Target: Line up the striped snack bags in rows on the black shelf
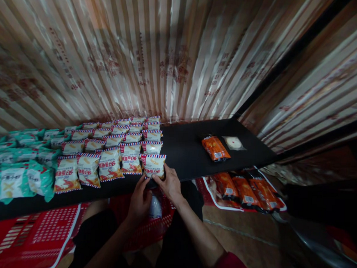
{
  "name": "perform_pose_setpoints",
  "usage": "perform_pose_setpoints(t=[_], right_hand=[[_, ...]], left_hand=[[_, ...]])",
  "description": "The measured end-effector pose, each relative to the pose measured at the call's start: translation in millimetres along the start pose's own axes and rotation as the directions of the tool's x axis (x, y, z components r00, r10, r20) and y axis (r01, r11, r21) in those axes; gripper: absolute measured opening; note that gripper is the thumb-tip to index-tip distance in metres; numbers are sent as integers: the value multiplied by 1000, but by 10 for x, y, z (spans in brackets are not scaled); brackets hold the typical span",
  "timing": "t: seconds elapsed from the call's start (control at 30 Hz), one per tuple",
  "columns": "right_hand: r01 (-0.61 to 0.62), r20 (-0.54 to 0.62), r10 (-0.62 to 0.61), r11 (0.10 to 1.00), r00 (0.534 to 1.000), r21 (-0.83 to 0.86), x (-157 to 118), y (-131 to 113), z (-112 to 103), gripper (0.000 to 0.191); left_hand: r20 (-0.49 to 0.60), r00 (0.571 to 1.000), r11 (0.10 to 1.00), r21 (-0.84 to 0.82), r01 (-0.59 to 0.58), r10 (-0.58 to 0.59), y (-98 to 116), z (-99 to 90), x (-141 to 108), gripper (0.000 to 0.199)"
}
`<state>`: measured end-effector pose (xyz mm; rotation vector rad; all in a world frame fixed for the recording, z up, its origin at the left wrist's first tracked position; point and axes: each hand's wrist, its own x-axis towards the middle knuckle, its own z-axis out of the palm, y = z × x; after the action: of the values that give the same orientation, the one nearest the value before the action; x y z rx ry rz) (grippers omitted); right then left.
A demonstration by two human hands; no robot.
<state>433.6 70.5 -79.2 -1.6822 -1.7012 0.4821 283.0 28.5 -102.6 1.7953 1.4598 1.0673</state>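
Observation:
A small white snack bag [153, 164] with a red-and-blue striped edge stands at the front right end of rows of like bags on the black shelf board [184, 146]. My right hand [170, 184] grips its lower right corner, thumb in front and fingers along the side. At its lower left edge my left hand [139, 199] pinches with the fingertips, the thumb partly in shade. Just to the left, another striped snack bag [130, 159] stands in the front row. The bag's back is hidden.
Teal snack bags [14, 179] fill the board's left. An orange bag [215, 148] and a flat clear packet [233, 142] lie at right. Below are a red basket [43, 231] and a white-rimmed basket [211, 195] of orange bags. Striped sheeting [175, 63] hangs behind.

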Motion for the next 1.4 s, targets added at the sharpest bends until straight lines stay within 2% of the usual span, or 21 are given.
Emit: perform_pose_setpoints(t=[0.1, 0.2, 0.47, 0.83, 1.1, 1.4], right_hand=[[43, -15, -43, 999, 999, 19, 14, 10, 17, 42], [53, -39, -51, 996, 998, 77, 40, 37, 56, 36], [-3, -39, 6, 996, 999, 88, 192, 30, 97, 36], [72, -171, -74, 997, 982, -16, 196, 52, 222, 37], [93, -155, -95, 995, 983, -23, 185, 28, 255, 36], [102, -60, -105, 994, 993, -49, 218, 28, 217, 32]], left_hand=[[-12, 1000, 1000, -4, 1, -2, 10, 13, 19, 38], [-13, 1000, 1000, 2, -1, 1, 41, 15, 50, 39], [-8, 1000, 1000, 24, 9, -9, 173, 16, 199, 41], [-28, 1000, 998, 62, 0, 2, 30, 42, 221, 40], [-43, 999, 997, 76, -5, 8, -17, 30, 195, 35], [-97, 995, 996, 90, -3, 12, -98, 82, 142, 30]])
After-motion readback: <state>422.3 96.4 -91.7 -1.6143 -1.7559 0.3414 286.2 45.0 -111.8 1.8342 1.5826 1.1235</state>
